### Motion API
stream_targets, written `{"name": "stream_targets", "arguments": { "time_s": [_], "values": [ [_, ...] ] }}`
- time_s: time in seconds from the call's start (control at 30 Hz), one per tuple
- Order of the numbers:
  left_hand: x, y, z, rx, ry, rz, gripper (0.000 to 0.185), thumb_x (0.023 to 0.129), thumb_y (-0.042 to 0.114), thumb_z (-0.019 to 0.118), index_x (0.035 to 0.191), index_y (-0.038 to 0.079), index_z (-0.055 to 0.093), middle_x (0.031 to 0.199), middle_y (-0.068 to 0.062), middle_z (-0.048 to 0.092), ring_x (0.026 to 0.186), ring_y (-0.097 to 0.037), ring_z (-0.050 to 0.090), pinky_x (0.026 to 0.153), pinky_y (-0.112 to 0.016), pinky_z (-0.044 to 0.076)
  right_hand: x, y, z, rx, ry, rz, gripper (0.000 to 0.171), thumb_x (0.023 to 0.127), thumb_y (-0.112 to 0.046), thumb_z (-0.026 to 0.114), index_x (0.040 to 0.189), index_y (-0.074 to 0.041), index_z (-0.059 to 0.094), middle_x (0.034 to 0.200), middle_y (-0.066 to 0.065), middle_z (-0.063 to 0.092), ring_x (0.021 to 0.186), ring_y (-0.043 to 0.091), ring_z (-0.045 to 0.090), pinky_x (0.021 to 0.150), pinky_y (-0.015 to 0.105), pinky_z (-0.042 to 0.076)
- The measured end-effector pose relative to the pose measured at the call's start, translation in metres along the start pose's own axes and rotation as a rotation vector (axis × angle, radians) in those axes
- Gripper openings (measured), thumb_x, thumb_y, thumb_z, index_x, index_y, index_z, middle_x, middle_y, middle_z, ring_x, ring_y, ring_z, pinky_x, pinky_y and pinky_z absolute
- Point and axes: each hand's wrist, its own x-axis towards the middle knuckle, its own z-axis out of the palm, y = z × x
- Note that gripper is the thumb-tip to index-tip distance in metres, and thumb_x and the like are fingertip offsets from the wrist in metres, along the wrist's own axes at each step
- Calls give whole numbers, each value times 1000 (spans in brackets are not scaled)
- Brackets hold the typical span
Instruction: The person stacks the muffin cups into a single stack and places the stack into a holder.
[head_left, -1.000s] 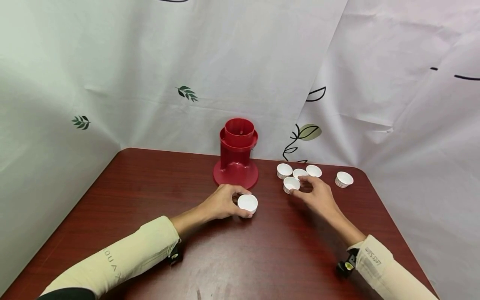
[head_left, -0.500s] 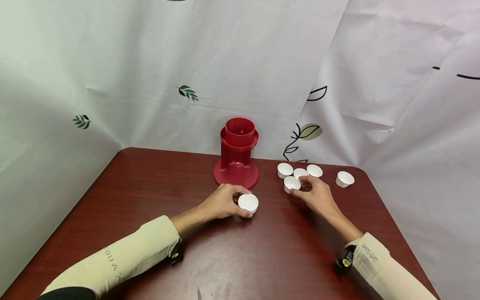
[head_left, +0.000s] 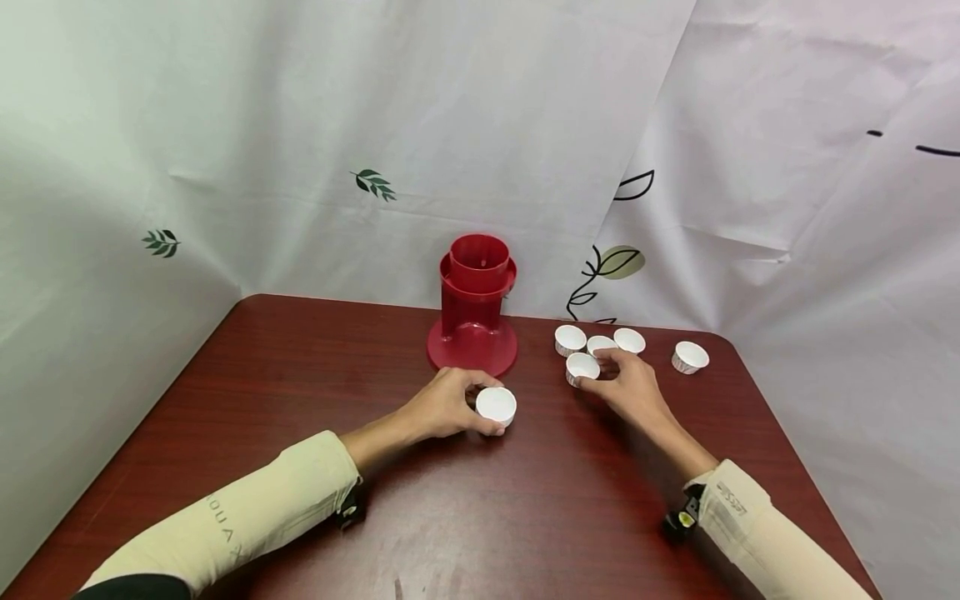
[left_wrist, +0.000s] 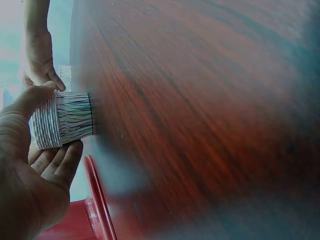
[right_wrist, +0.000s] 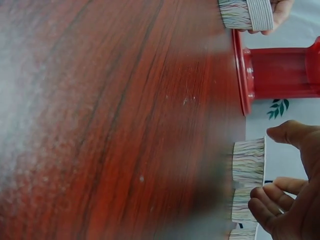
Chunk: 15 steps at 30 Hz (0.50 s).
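Observation:
Several white paper cups with thin coloured lines are here. In the head view my left hand (head_left: pixel 453 406) holds a paper cup (head_left: pixel 496 406) by its sides. Stacked rims in the left wrist view show this is a nested stack of cups (left_wrist: pixel 65 120), its base close to the table. Farther right, my right hand (head_left: pixel 632 390) has thumb and fingers about another cup (head_left: pixel 582 367), which stands upright. Next to it are three more cups, one at the left (head_left: pixel 570 340), one partly hidden by my fingers (head_left: pixel 600 343), and one behind (head_left: pixel 629 339).
A red plastic stand (head_left: pixel 477 308) with a round base and an open cylinder on top rises at the table's back edge. One lone paper cup (head_left: pixel 690 357) stands far right. White printed cloth (head_left: pixel 300 125) hangs behind the dark red wooden table (head_left: pixel 480 525).
My right hand and forearm have shifted slightly left, and the cup between its fingers has slid a little left too. My left hand stays in place with its stack.

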Motion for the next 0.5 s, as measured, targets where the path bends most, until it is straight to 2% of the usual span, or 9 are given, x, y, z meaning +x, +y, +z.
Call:
{"name": "stream_targets", "arguments": {
  "time_s": [0.23,0.5],
  "values": [
    [0,0,0,6,1,-4,57,76,24,107,126,10,83,108,1,83,92,-9,72,85,-26,59,1,-4,5,0,1,-9,66,87,-33,96,140,0,74,128,19,82,115,34,81,106,52,64],
    [1,1,-1,29,3,0,57,74,25,108,124,12,84,107,3,84,92,-9,72,86,-27,58,6,-5,13,-27,-14,-34,63,86,-30,97,135,2,75,123,19,82,108,31,81,99,46,64]
  ]
}}
